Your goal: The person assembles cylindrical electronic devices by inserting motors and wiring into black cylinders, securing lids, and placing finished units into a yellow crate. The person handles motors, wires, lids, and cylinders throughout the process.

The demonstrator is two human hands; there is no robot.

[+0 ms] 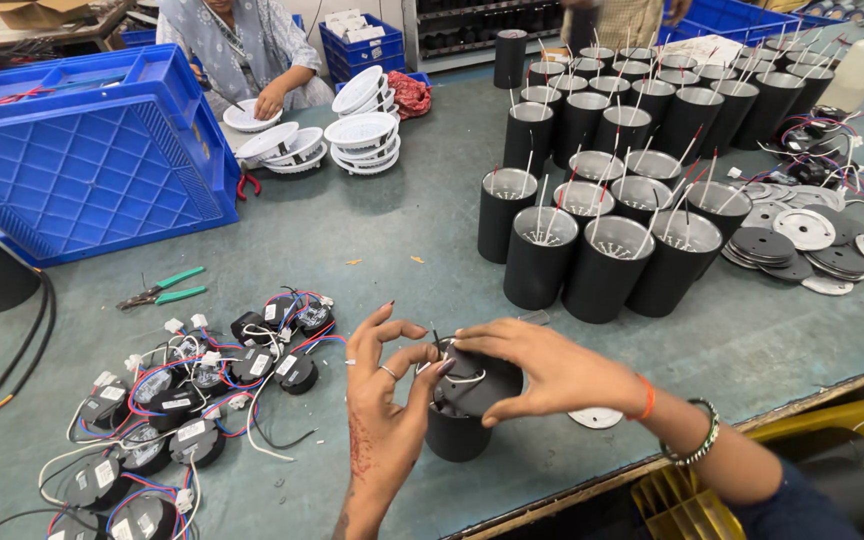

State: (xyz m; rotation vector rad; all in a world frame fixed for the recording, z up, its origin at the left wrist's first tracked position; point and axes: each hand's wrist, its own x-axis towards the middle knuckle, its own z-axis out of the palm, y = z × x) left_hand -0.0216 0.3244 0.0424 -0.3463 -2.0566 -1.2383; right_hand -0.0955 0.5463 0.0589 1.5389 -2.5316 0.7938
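Black cylindrical metal lamp housing (460,425) stands upright near the table's front edge (752,420), long axis vertical, open end up. Left hand (384,400) pinches thin white wires (452,378) at its mouth, thumb and forefinger closed on them. Right hand (552,372) curls over the rim, fingers gripping a dark round plate (477,385) (tilted on top). Matte finish, no marks seen. Grey-green tabletop lies open behind; wired black driver units (182,410) sit left, upright black housings (602,220) crowd behind right.
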